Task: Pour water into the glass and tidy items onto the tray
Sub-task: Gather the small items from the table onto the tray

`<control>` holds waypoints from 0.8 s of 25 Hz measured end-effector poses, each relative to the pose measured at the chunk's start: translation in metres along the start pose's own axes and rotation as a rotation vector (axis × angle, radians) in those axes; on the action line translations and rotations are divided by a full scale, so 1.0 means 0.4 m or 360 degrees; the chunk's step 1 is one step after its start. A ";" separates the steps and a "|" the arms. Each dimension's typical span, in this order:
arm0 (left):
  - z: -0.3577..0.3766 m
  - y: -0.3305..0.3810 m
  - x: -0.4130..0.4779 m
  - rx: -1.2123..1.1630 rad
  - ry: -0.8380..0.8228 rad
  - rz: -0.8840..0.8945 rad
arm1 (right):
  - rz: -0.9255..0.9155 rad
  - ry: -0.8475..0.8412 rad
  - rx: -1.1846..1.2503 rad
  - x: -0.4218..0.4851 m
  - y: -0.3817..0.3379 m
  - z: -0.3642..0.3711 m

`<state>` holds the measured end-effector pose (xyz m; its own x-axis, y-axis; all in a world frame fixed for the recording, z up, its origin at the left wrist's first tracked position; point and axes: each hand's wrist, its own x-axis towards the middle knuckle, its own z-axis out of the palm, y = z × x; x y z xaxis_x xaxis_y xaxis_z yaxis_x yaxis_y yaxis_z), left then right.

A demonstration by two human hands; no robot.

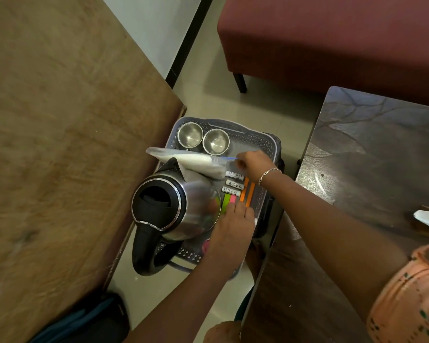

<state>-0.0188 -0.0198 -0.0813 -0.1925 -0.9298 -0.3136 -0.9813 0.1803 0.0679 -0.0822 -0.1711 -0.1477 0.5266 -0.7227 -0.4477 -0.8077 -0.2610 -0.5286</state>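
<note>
Tray (265, 142): grey, perforated rim, sits low between two tables.

On the tray:
- Two steel cups (190, 134) (216, 141) stand upright side by side in the far left corner, touching or nearly so.
- Electric kettle (174, 206) takes the near left part, lid closed, black handle overhanging the near rim.
- White sachets (234, 181) are stacked in a row right of the kettle.
- Two orange sticks (247, 191) lie just beside the sachets.
- A green packet (225, 203) and a pink packet (232, 199) lie nearer the person.

Plastic bag (196, 162): clear, white contents, lies crosswise over the kettle spout, between kettle and cups. Its left end juts past the tray rim.

Right hand (254, 164): fingers curled, pinching the bag's right end at the blue zip strip. The rest of the bag stretches away to the left of the fingertips. Bracelet (270, 173) on the wrist.

Left hand (233, 226): palm down, fingers (235, 209) roughly straight. The tips rest on the near ends of the green and pink packets, hard against the kettle's side. It grips nothing.

Surroundings: wooden table (60, 144) at left, dark table (369, 157) at right, red seat (332, 40) beyond.
</note>
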 end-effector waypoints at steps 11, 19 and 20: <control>-0.067 -0.048 0.319 0.0551 -0.0040 0.0075 | 0.0099 0.0990 0.0416 -0.135 0.055 -0.103; 0.013 -0.088 0.397 0.0716 -0.0565 0.0136 | 0.0023 0.1022 0.0333 -0.230 0.117 -0.080; 0.016 -0.090 0.395 0.0721 -0.0571 0.0155 | 0.0043 0.1025 0.0334 -0.241 0.126 -0.076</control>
<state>-0.0138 -0.1712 -0.1395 -0.1944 -0.7496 -0.6327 -0.8487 0.4520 -0.2747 -0.1818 -0.1341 -0.1095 0.1916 -0.9812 0.0218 -0.7155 -0.1549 -0.6812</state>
